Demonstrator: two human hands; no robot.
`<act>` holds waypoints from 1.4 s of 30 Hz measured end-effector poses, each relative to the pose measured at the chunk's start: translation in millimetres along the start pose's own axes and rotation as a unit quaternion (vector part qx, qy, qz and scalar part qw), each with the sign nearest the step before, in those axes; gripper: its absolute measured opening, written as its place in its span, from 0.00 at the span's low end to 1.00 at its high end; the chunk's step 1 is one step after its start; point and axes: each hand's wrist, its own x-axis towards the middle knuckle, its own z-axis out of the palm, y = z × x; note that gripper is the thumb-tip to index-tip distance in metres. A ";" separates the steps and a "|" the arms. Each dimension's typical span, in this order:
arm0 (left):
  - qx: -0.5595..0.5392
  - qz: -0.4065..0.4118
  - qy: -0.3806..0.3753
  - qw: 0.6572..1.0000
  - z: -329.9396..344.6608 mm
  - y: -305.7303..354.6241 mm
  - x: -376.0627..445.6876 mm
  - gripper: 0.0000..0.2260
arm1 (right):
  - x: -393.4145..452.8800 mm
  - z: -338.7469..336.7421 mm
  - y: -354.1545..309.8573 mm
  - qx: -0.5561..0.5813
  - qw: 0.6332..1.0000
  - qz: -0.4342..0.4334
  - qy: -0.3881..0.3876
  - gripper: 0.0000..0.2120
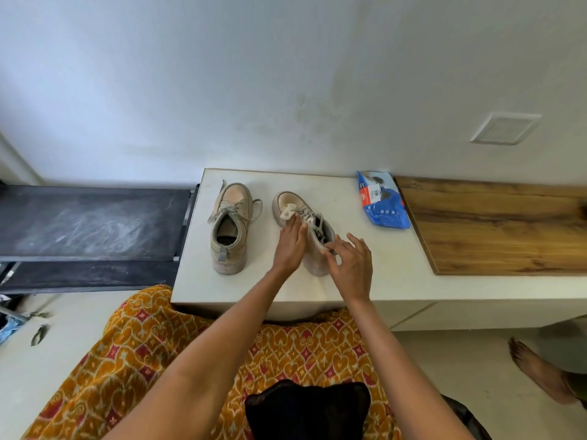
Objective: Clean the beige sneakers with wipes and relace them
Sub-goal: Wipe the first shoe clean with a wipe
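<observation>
Wiping stage, right-hand shoe of the pair. Both beige sneakers sit on the white counter at frame centre, toes toward the wall. Left hand lies along the inner side of the right sneaker, fingers fairly straight, pressing a crumpled white wipe against the toe area; the grip is flat pressure, not a pinch. Right hand is at the heel collar, fingers spread and lightly curled, thumb and forefinger apparently steadying the rim; whether they truly pinch it I cannot tell.

Progress, judged: cleaning is underway on one shoe. The left sneaker, just beside it, looks untouched, laces loose and trailing. Both shoes are laced, so unlacing or relacing remains.

Surroundings: blue wipes packet to the right, near the wall; wood panel further right; dark shelf at left. A bare foot shows lower right. Nothing blocks the shoes.
</observation>
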 end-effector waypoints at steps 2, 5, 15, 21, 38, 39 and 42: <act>-0.024 -0.004 -0.023 0.999 -3.9 4.5 2.6 0.24 | 0.0 0.7 -0.1 0.000 1.000 0.000 0.003 0.07; -0.056 0.045 -0.050 0.996 0.4 -3.7 -19.9 0.24 | -1.4 2.5 1.7 0.002 1.000 -0.009 0.018 0.07; -0.028 0.042 0.058 0.997 -8.1 0.8 -1.9 0.16 | 11.7 -4.1 9.2 -0.018 0.999 -0.032 -0.005 0.07; -0.141 -0.012 0.079 0.987 -20.7 6.2 -20.5 0.05 | 7.1 -7.9 -1.8 -0.045 0.997 -0.068 -0.007 0.17; 0.090 0.130 0.016 0.987 -30.2 41.3 13.9 0.12 | -2.4 -0.5 -36.4 0.209 0.953 0.180 0.128 0.03; 0.166 0.160 0.001 0.973 -33.7 36.3 19.8 0.12 | -2.2 -1.2 -34.2 0.194 0.955 0.180 0.130 0.05; 0.315 0.212 -0.047 0.924 -43.0 27.9 33.5 0.14 | -5.4 2.2 -29.3 0.156 0.976 0.136 0.074 0.09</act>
